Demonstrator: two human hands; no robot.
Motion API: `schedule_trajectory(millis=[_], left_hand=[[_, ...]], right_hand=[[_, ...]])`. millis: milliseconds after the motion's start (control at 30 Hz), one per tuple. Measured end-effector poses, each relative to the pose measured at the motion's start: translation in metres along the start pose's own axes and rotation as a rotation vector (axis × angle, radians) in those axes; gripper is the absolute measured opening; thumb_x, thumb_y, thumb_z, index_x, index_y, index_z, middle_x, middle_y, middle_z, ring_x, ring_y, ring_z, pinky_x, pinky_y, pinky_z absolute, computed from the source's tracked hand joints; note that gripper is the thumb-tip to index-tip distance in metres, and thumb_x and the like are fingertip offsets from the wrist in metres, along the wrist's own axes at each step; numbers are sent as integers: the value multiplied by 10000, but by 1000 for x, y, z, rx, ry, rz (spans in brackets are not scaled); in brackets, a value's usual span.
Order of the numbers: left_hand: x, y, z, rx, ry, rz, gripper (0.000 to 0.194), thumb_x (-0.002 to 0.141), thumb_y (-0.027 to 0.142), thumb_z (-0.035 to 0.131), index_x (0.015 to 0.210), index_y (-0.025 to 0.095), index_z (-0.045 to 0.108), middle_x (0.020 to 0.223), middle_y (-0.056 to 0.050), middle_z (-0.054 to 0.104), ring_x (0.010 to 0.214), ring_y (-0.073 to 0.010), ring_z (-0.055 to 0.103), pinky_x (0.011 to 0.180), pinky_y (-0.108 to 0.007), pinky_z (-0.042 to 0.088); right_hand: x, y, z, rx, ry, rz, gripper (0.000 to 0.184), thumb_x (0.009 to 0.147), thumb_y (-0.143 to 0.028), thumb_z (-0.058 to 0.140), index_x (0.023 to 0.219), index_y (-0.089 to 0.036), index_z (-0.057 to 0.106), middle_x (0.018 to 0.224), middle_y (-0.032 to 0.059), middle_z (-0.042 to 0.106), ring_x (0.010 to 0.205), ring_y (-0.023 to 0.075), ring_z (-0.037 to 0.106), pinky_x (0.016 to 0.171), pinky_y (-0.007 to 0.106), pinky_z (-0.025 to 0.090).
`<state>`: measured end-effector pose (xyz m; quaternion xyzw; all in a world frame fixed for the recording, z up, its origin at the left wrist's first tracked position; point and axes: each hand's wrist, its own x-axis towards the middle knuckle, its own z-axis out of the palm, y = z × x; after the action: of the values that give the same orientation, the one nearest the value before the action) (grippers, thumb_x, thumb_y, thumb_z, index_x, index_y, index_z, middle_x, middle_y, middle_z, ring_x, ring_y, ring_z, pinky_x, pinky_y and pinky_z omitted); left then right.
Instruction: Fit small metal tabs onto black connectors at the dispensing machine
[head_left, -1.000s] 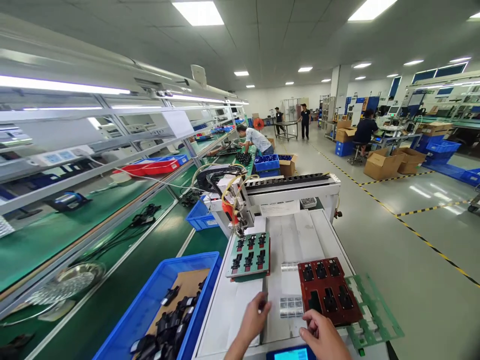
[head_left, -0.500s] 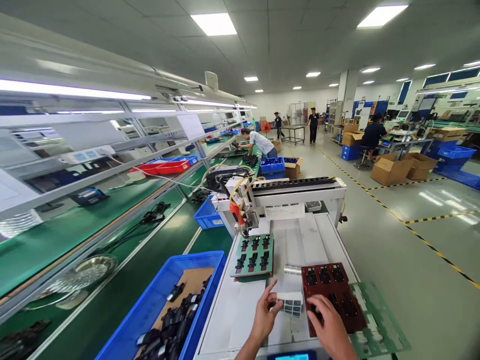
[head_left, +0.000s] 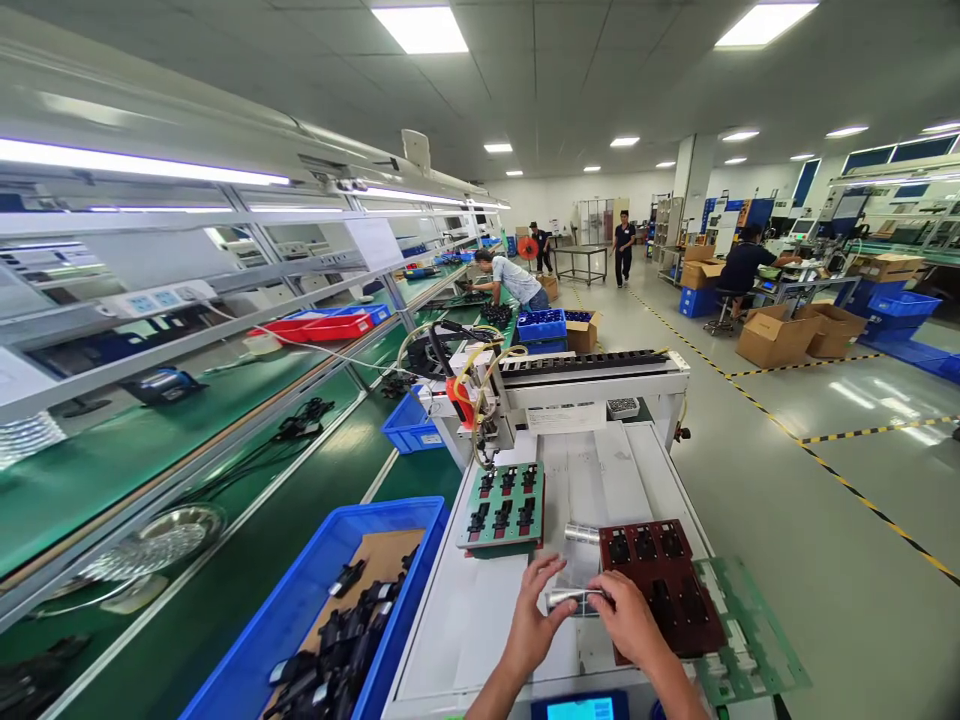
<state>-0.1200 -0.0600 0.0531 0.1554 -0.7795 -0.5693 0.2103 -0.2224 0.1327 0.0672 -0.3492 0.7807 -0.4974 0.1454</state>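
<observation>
My left hand (head_left: 534,622) and my right hand (head_left: 628,620) meet over the white machine bed (head_left: 480,610), both pinched on a small strip of shiny labels (head_left: 571,600) held between them. Just right of my hands lies a dark red fixture tray (head_left: 664,585) with several black parts in its pockets. A green fixture plate (head_left: 504,505) with several black parts sits further back on the left, under the machine's dispensing head (head_left: 476,410). A small roll of labels (head_left: 581,533) lies between the two fixtures.
A blue bin (head_left: 300,600) of black parts stands to my left on the green conveyor bench. A green empty frame (head_left: 754,630) lies right of the red tray. A small blue screen (head_left: 579,708) sits at the near edge. People work further down the line and across the aisle, among cardboard boxes.
My left hand picked the label strip up off the bed. My right hand left the red tray and came over to grip the strip's other end.
</observation>
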Motion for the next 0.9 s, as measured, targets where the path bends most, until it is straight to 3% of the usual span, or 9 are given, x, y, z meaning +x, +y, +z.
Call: schedule_trajectory(millis=[67, 133, 467, 633, 800, 900], left_hand=[[3, 4, 2, -29, -85, -34, 369, 789, 538, 835, 969, 217, 814, 1032, -117, 763, 1019, -304, 692, 913, -402, 545], [5, 4, 7, -52, -89, -80, 365, 813, 557, 805, 825, 193, 784, 820, -76, 739, 812, -248, 675, 762, -336, 529], [3, -3, 16, -112, 48, -114, 484, 771, 594, 822, 1008, 173, 787, 853, -72, 759, 794, -237, 690, 707, -315, 547], [4, 0, 15, -118, 54, -121, 488, 768, 571, 839, 1049, 175, 791, 855, -70, 767, 777, -227, 696, 697, -308, 556], [4, 4, 16, -161, 35, -156, 547, 756, 569, 855, 1115, 165, 772, 870, -81, 782, 798, -230, 712, 716, -311, 568], [4, 7, 16, -151, 29, -154, 560, 744, 560, 873, 1114, 154, 765, 781, -55, 767, 733, -205, 688, 726, -306, 558]], right_hand=[[0, 5, 2, 86, 30, 22, 155, 997, -313, 611, 1035, -235, 739, 989, 49, 746, 970, 269, 676, 872, 352, 482], [0, 8, 3, 121, 61, 53, 167, 988, -351, 634, 1030, -219, 727, 940, 48, 747, 896, 261, 683, 807, 336, 484], [-7, 14, 10, 65, 157, 6, 352, 1082, -476, 466, 891, -224, 620, 868, 41, 652, 836, 256, 640, 773, 352, 448], [-10, 8, 6, 74, 188, 11, 276, 1081, -449, 520, 986, -236, 668, 921, 39, 697, 874, 247, 671, 791, 347, 490], [-18, -4, -6, -138, 197, -210, 192, 1072, -286, 546, 1006, -262, 725, 1066, 71, 669, 1019, 268, 636, 883, 406, 513], [-19, -8, -7, -124, 194, -275, 180, 1050, -241, 577, 1000, -280, 746, 1125, 77, 661, 1112, 284, 600, 942, 436, 524]])
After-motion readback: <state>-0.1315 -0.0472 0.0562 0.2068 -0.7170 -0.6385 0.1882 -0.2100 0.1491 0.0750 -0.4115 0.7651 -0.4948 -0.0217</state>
